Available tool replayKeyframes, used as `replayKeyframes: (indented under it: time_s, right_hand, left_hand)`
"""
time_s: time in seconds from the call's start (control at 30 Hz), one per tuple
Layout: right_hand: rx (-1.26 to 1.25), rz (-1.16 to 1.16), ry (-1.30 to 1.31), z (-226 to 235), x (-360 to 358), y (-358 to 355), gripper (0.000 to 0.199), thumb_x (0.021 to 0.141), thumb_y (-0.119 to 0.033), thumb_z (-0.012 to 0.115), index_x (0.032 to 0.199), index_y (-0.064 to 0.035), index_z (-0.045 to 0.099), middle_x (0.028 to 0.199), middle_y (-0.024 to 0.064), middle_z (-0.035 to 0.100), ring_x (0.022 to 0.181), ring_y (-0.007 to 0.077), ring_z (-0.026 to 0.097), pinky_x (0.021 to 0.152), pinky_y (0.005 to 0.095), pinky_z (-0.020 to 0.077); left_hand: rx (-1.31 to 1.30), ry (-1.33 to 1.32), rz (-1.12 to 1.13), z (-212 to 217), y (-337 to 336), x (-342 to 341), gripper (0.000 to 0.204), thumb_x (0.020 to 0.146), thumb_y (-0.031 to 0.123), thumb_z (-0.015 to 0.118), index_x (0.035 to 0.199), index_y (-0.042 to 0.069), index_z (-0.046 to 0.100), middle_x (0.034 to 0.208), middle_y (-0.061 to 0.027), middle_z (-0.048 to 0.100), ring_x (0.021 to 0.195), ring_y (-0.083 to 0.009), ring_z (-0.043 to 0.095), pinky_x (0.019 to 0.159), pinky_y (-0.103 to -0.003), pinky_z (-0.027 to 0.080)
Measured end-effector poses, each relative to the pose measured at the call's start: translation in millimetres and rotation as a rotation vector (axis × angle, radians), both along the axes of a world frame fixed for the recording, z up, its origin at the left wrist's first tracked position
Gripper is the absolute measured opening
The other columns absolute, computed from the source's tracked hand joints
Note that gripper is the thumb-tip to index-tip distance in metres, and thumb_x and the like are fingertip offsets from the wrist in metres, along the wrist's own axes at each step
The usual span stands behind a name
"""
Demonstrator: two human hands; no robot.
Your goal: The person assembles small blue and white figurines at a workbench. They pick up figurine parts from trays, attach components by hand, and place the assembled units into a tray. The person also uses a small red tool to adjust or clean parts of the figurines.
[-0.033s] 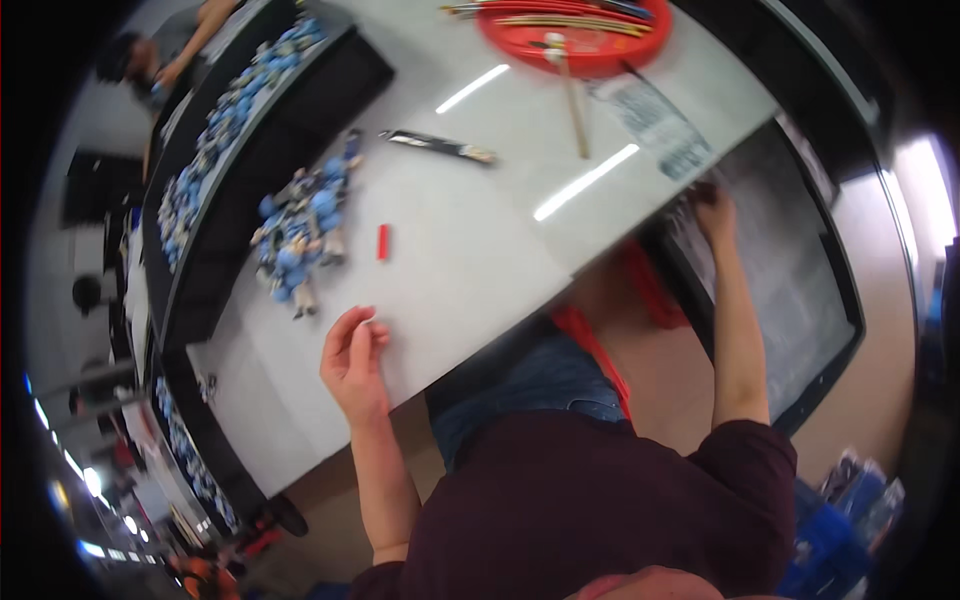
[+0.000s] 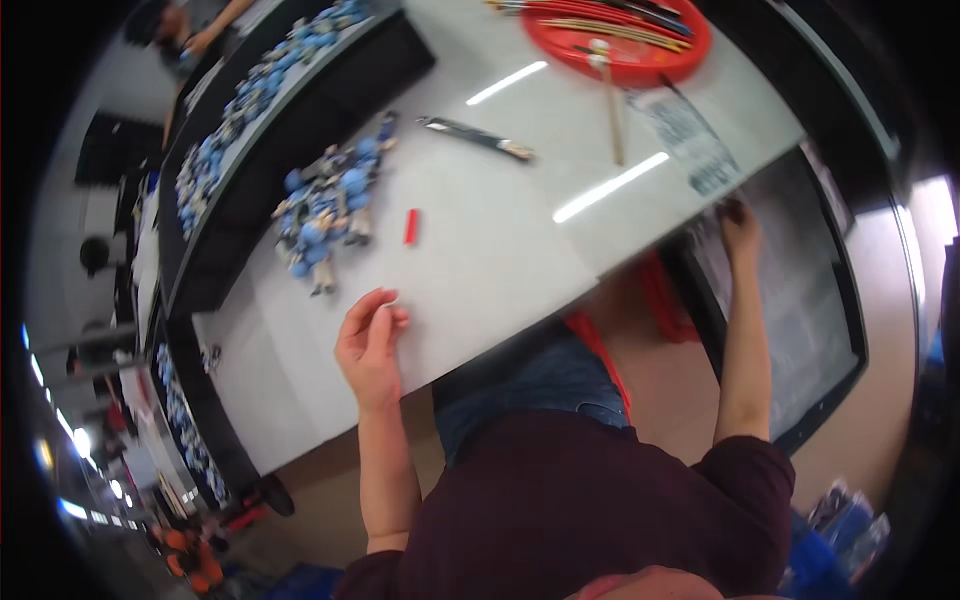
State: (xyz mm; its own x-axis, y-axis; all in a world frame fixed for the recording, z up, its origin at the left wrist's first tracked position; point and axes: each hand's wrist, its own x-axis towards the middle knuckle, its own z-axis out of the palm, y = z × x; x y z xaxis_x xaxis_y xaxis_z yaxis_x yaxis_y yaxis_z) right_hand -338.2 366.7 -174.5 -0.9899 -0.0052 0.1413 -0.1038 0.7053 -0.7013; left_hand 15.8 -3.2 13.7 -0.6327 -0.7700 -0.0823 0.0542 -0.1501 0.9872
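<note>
Left hand [image 2: 372, 345], thumb and fingertips together on a small pale piece [image 2: 391, 303], with the red stick [image 2: 411, 227] lying lengthwise beyond; right hand [image 2: 741, 232], finger closure indiscernible, at the tray [image 2: 857, 310].

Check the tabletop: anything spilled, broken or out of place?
No spill or breakage shows. Slightly odd: one pale stick juts past the near rim of the red tray, crosswise to the sticks inside; blue figures lie jumbled in a heap.

Right grip [image 2: 741, 234] blurred, hold unclear
</note>
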Motion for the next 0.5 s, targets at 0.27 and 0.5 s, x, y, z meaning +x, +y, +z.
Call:
replayKeyframes:
  time_s: [0.27, 0.5]
  right_hand:
    - [-0.805, -0.044, 0.536, 179.9, 77.9, -107.6, 0.024, 0.08, 0.0, 0.063, 0.103, 0.0026, 0.055, 0.09, 0.0088, 0.06, 0.081, 0.0124, 0.057, 0.073, 0.0226, 0.0464]
    - [-0.31, 1.179, 0.387, 256.5, 150.0, -317.6, 0.035, 0.07, 0.0, 0.066, 0.104, -0.0072, 0.059, 0.096, 0.0084, 0.061, 0.083, 0.0186, 0.059, 0.068, 0.027, 0.0467]
  left_hand:
    - [-0.011, -0.035, -0.123, 13.3, 1.0, 2.0, 0.023, 0.085, -0.001, 0.05, 0.107, -0.003, 0.055, 0.101, -0.0078, 0.059, 0.083, -0.0118, 0.058, 0.075, -0.024, 0.047]
    - [-0.187, -0.06, -0.171, 11.3, -16.5, 16.7, 0.023, 0.085, 0.001, 0.05, 0.108, -0.002, 0.055, 0.101, -0.0063, 0.059, 0.084, -0.0105, 0.056, 0.075, -0.024, 0.047]
